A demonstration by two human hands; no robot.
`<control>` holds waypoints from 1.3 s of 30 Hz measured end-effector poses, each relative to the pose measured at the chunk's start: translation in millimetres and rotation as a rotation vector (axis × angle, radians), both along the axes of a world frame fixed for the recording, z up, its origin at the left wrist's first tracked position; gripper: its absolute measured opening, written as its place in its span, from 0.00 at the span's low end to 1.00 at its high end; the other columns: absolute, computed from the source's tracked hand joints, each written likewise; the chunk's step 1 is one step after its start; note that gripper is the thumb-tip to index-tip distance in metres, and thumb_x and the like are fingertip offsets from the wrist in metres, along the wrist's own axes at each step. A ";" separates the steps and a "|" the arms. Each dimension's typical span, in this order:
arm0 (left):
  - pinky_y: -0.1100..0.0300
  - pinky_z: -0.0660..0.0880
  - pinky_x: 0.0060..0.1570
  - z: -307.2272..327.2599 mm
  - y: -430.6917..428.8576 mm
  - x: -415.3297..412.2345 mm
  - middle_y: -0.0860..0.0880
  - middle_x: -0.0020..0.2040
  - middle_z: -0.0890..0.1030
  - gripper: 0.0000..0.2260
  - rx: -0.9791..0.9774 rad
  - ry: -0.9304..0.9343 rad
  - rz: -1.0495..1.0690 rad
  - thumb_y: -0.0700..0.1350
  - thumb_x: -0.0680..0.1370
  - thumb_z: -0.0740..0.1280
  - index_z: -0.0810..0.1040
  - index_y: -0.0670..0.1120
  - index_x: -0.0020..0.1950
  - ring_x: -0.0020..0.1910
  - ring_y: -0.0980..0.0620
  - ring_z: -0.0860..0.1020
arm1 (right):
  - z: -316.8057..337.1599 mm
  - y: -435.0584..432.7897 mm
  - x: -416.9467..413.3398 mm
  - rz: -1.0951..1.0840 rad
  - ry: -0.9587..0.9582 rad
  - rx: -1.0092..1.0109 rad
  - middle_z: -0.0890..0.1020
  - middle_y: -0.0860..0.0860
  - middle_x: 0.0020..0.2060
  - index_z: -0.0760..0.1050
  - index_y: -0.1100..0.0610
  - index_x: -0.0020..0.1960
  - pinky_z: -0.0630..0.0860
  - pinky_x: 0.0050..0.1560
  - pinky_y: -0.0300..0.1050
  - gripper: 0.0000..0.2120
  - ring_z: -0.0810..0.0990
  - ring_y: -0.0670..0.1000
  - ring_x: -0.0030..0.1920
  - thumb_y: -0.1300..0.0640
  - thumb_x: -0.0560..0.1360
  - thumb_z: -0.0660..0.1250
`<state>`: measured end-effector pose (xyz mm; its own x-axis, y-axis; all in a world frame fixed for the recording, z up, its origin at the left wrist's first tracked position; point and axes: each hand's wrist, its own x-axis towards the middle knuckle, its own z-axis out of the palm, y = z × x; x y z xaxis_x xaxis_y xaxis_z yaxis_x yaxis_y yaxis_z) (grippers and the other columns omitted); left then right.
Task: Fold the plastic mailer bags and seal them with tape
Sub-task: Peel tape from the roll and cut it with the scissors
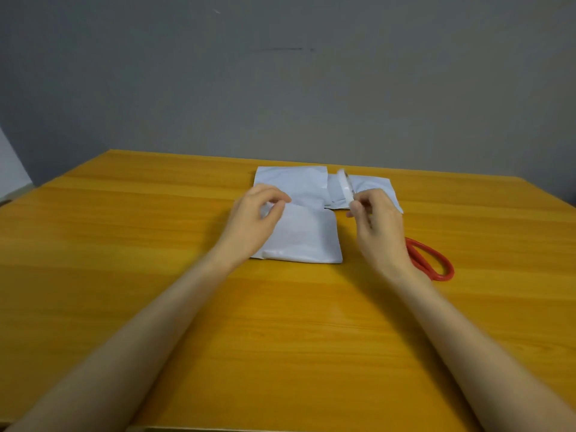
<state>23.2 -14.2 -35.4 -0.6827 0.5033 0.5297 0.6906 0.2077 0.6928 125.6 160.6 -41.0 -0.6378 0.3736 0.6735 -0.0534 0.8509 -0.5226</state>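
- Where the view lies nearest me, two bare forearms reach out over the orange-yellow wooden table [156, 244], one from each lower corner.
- Just past the right wrist I see the red looped plastic handles of a pair of scissors [441, 276], lying flat on the wood. The hand hides the blades from me.
- Between the forearms lies the folded white plastic mailer bag [311, 238], flat on the table with its lower edge toward me.
- My read of the left hand [252, 219] is that it rests on the left part of that bag. Its fingers are curled, and the thumb and forefinger are closed together on the bag's far edge, pinching it.
- Just beside the bag's right edge is the right hand [377, 229], with its fingers curled too. Its thumb and forefinger nip the lower end of a narrow whitish strip [345, 187], which stands up and leans away from me. I cannot tell whether this is tape or a backing liner.
- Farther off, a flat white mailer sheet [290, 182] lies against the folded bag's far edge.
- To the right of that sheet, more white plastic mailers [375, 185] lie behind the strip, near the table's far edge.
- Beyond the table stands a plain grey wall [280, 88].
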 end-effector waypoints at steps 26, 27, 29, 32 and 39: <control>0.65 0.75 0.41 15.6 -16.0 17.4 0.51 0.35 0.74 0.11 0.316 -0.783 -0.586 0.42 0.77 0.59 0.77 0.41 0.54 0.37 0.55 0.76 | 20.3 -20.3 8.0 0.863 -0.187 -1.138 0.67 0.49 0.28 0.79 0.58 0.43 0.71 0.42 0.41 0.11 0.68 0.46 0.30 0.57 0.77 0.60; 0.65 0.74 0.39 17.3 -16.5 18.5 0.51 0.33 0.73 0.12 0.319 -0.783 -0.575 0.45 0.75 0.60 0.79 0.41 0.51 0.35 0.55 0.75 | 19.9 -20.6 8.4 0.862 -0.194 -1.124 0.67 0.49 0.27 0.81 0.58 0.41 0.70 0.42 0.41 0.12 0.67 0.46 0.30 0.57 0.76 0.60; 0.66 0.72 0.36 18.3 -17.5 19.5 0.51 0.31 0.72 0.11 0.301 -0.765 -0.568 0.47 0.75 0.62 0.82 0.45 0.40 0.31 0.56 0.72 | 20.3 -23.7 9.3 0.858 -0.206 -1.086 0.68 0.48 0.26 0.80 0.58 0.37 0.68 0.42 0.41 0.12 0.66 0.47 0.29 0.57 0.75 0.61; 0.67 0.70 0.34 17.2 -17.7 22.0 0.53 0.29 0.73 0.15 0.243 -0.685 -0.566 0.46 0.74 0.63 0.80 0.49 0.29 0.29 0.57 0.70 | 21.7 -30.0 9.8 0.846 -0.204 -0.994 0.73 0.48 0.27 0.77 0.58 0.33 0.66 0.43 0.42 0.12 0.66 0.45 0.29 0.59 0.72 0.60; 0.67 0.67 0.34 16.7 -19.2 26.2 0.53 0.25 0.71 0.14 0.093 -0.527 -0.542 0.50 0.70 0.64 0.73 0.51 0.24 0.29 0.58 0.68 | 22.6 -32.3 12.8 0.781 -0.269 -0.658 0.76 0.47 0.30 0.81 0.50 0.33 0.66 0.39 0.35 0.09 0.69 0.44 0.35 0.53 0.70 0.66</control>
